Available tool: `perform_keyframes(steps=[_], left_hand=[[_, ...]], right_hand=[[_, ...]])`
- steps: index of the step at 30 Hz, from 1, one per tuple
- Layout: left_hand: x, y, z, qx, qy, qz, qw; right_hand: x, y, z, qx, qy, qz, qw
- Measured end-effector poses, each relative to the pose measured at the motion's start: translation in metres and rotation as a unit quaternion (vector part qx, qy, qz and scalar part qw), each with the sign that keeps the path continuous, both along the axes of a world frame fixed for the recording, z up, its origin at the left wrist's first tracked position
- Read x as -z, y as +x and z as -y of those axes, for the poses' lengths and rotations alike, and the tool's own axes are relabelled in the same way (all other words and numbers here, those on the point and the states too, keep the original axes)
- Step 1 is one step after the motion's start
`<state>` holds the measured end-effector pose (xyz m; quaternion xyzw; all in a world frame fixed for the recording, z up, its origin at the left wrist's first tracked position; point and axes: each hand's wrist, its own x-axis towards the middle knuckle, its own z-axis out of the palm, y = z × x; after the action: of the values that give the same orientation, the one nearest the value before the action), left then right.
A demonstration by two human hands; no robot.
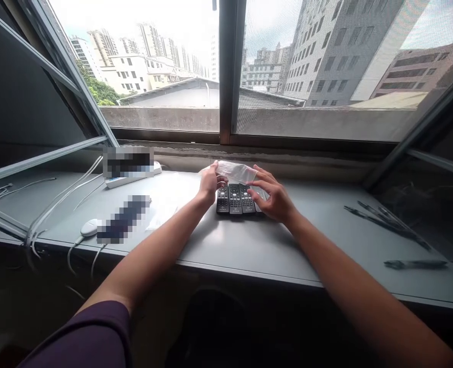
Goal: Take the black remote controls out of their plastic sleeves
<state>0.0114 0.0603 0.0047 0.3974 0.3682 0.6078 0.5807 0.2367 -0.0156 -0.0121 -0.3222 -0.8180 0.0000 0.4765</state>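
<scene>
Long grey flat-topped table (249, 245) under the window. White cables (57, 204) at far left, thin black strips (383, 220) at far right. Row of black push-button remote controls (234, 199) side by side mid-table, touching. Crumpled clear plastic bag (236, 172) held just above their far ends. Left hand (210, 184) pinches the bag's left edge. Right hand (274, 197) has its fingers loosely spread over the bag's right end and the rightmost remote.

Bright window (226, 61) backlight, dim foreground, edges bowed by the lens.
</scene>
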Motion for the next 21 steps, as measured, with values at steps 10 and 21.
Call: perform_keyframes(steps=[10, 21], left_hand=[[0.005, -0.003, -0.010, -0.033, -0.042, 0.056, 0.997], [0.000, -0.028, -0.028, -0.116, -0.136, 0.118, 0.977]], right_hand=[[0.001, -0.008, 0.006, -0.022, -0.074, 0.027, 0.997], [0.003, -0.009, 0.003, -0.039, -0.082, 0.009, 0.996]])
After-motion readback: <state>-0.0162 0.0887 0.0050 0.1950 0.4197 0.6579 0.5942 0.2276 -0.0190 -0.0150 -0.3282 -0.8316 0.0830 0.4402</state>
